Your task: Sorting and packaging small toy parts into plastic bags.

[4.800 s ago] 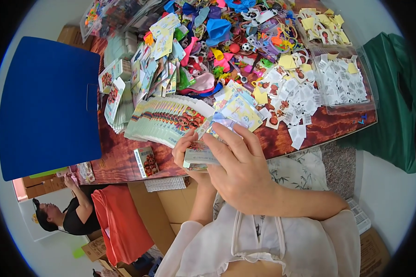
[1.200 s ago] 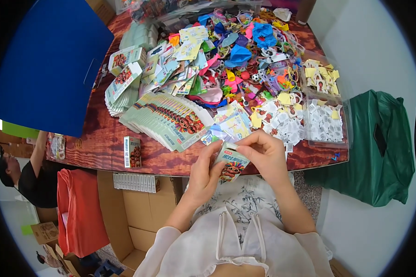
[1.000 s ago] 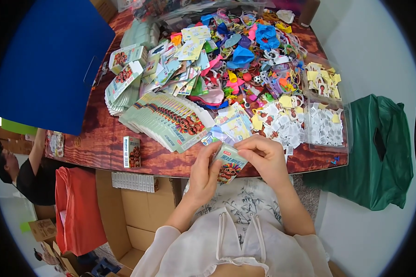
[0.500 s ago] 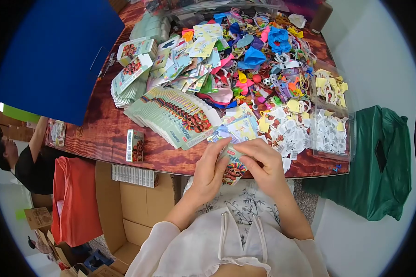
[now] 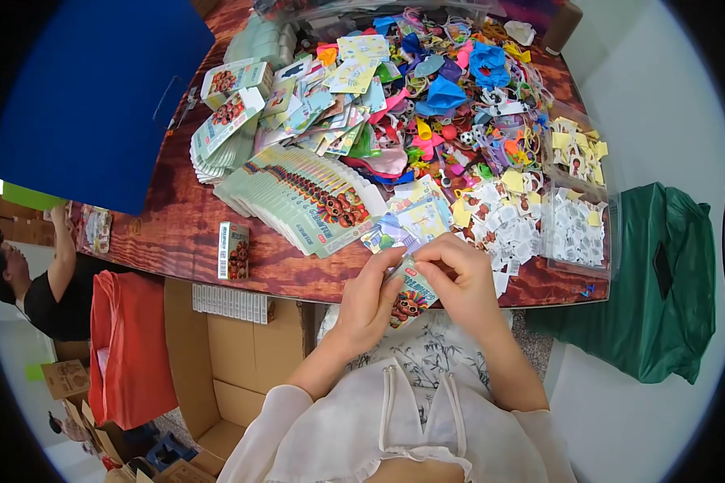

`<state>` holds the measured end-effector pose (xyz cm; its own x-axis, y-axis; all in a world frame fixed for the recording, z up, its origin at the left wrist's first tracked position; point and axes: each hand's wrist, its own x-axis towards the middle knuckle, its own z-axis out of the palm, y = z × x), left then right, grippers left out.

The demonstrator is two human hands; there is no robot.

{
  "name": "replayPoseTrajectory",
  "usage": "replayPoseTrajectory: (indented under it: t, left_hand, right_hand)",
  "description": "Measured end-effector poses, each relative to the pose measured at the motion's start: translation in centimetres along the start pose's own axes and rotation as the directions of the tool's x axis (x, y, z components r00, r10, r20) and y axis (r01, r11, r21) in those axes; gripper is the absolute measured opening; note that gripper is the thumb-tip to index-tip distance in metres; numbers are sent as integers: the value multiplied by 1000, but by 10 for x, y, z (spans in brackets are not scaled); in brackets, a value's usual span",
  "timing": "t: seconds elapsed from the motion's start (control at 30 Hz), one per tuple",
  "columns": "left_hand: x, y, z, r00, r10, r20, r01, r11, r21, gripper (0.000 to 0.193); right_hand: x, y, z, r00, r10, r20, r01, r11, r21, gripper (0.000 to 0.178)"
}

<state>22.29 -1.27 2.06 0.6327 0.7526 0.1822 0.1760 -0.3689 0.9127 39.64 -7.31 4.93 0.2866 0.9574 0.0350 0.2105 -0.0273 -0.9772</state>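
Between both hands, at the table's front edge, is a small light-green printed carton (image 5: 411, 299) with a colourful cartoon figure. My left hand (image 5: 368, 296) grips its left side. The fingers of my right hand (image 5: 461, 283) pinch at its upper end, where the fingertips partly hide the flap. Just beyond my hands lie loose printed cards (image 5: 423, 216). A fanned row of flat green cartons (image 5: 306, 205) spreads to the left of them. One closed carton (image 5: 234, 251) stands alone near the front edge, further left.
A heap of colourful small toys (image 5: 451, 97) covers the far table. White and yellow packets (image 5: 499, 213) lie at right beside a clear tray (image 5: 576, 264). Below the left edge, an open cardboard box (image 5: 238, 346) holds a row of cartons. A co-worker (image 5: 40, 282) is at far left.
The held carton now shows more of its front, and my right fingers have shifted at its top end. The co-worker's arm at far left has moved.
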Motion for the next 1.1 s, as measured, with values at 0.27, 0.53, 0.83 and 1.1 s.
replayPoseTrajectory:
  t: [0.27,0.53,0.83,1.1]
  left_hand:
    - [-2,7,6,998,-63,3,63,996,57,35]
    - [-4,5,8,999,-11,51,0,978,210,38]
    - [-5,1,9,991,123,51,-132,955,264,38]
    - [-6,0,12,991,129,37,-134,954,268,35]
  right_hand:
    - [-3,3,2,999,43,-21,-42,998,36,4]
    - [-5,7,-1,1000,17,14,-15,991,-132,3]
    - [-10,0,-2,997,69,17,-66,988,-139,6]
    - [-12,14,-7,976,210,61,-213,976,39,5]
